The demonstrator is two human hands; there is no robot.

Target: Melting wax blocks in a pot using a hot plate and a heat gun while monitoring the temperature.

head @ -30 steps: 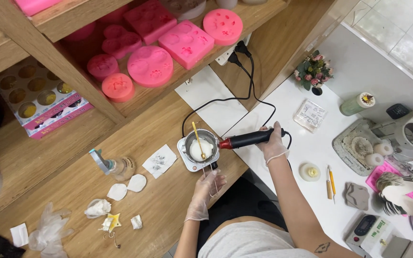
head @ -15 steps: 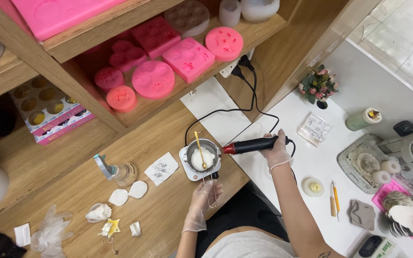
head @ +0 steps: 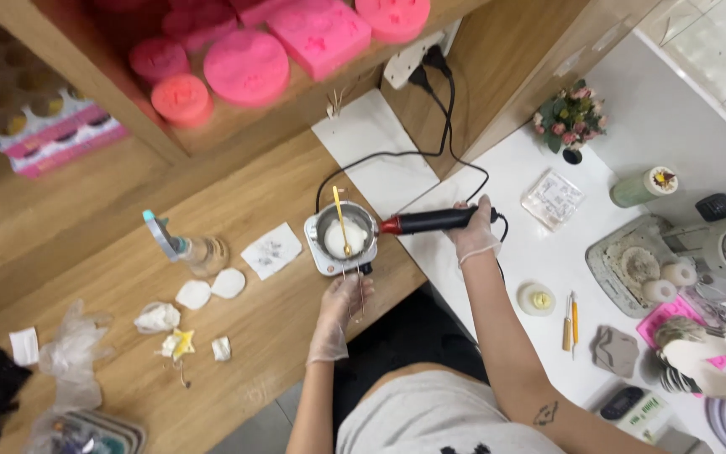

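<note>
Right hand [head: 474, 231]: our fingers wrapped around pot handle [head: 426, 222] | left hand [head: 342, 304]: fingers loosely apart (gloved), at 6 o'clock below melting pot [head: 344, 235] | pot near table edge [head: 397, 290], bare wood at 9 o'clock.

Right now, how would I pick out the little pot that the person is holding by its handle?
Look at the wooden table, near its right end. On a small white hotplate sits the metal pot. It alone has a long black handle with a red collar, held by the gloved right hand.

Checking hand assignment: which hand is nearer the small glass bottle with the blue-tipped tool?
Left. The left hand hovers just below the pot's hotplate, right of the bottle; the right hand grips the pot handle farther right.
</note>
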